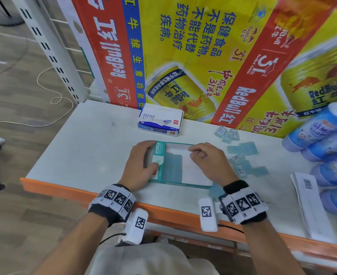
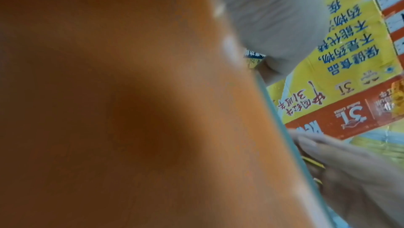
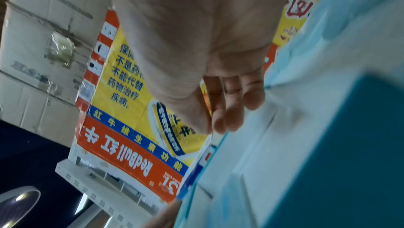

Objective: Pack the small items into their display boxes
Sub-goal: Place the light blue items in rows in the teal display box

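Note:
A teal display box lies open on the white table, with several pale blue flat items lined up in its left half. My left hand grips the box's left end, fingers over the far corner and thumb on the near side. My right hand hovers over the box's white right half with fingers curled; what they hold, if anything, is hidden. In the right wrist view the fingertips meet the thumb just above the box's rim. More loose blue items lie right of the box.
A white and blue eraser carton sits behind the box. Red Bull cartons wall off the back. Blue bottles crowd the right side beside a barcoded paper. The table's orange front edge runs under my wrists.

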A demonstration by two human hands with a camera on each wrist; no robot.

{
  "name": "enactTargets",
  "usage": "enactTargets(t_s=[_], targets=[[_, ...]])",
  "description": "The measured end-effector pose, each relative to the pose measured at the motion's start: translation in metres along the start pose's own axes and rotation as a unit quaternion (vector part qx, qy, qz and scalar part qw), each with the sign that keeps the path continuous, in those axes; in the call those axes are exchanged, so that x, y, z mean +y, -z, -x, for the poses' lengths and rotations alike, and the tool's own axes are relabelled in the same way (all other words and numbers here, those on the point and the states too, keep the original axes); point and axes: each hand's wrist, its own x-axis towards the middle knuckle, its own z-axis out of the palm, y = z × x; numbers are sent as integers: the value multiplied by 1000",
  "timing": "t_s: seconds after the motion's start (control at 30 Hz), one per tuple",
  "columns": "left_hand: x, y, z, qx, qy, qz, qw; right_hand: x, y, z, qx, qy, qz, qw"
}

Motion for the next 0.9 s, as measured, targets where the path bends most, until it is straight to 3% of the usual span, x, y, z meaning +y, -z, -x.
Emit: enactTargets(t_s=[0.1,0.2,0.33,0.57,0.8,0.9], targets=[[2,1,-1,-6,13,11,1000,8,28,11,28,-13,-2,1000],[7,2,-2,-16,2,-55,998,24,48,26,41,-30,39,998],[8,5,-3,-10,-9,-193,981,46,58,49,-36,-69,68,995],[8,5,3,-2,-18,-218,976,58,42,63,-150,-73,131,977],[7,6,11,3,-30,-196,980,56,34,58,-117,-77,78,987],[6,6,13,2,-32,-185,982,53,42,52,-46,-80,26,995]])
